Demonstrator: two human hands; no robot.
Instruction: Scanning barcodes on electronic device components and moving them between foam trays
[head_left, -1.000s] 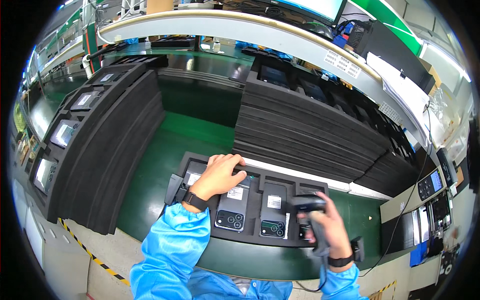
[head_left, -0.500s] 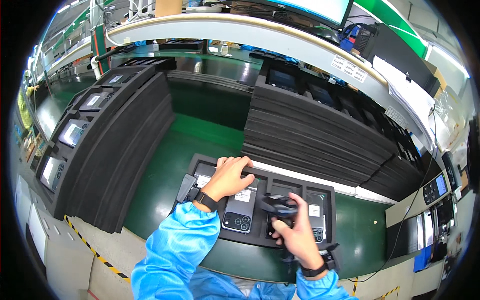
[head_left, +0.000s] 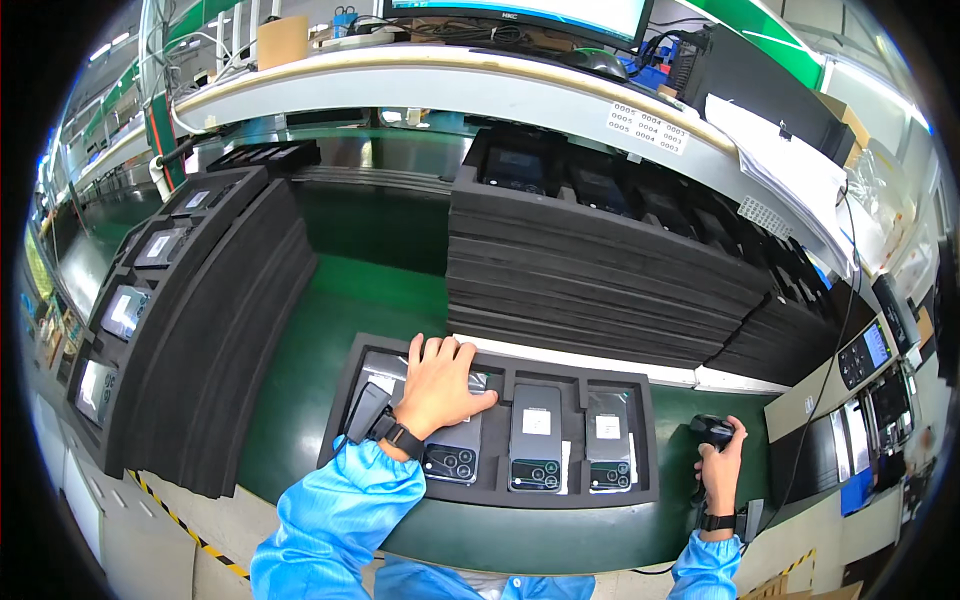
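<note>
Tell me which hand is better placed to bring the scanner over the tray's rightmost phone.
Right, I'd judge: the right hand grips the scanner beyond the tray's right end, nearer the rightmost phone. The left hand is spread over phones further left, without a scanner.

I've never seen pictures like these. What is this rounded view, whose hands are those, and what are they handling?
There's no machine arm here: a person works with two bare hands. The view comes from a fisheye camera worn on their head, looking down, so straight edges bend. On the green table lies a black tray with phones in its slots. The left hand spreads over the tray's left part. The right hand, beyond the tray's right end, holds a dark handheld device, perhaps a scanner.
</note>
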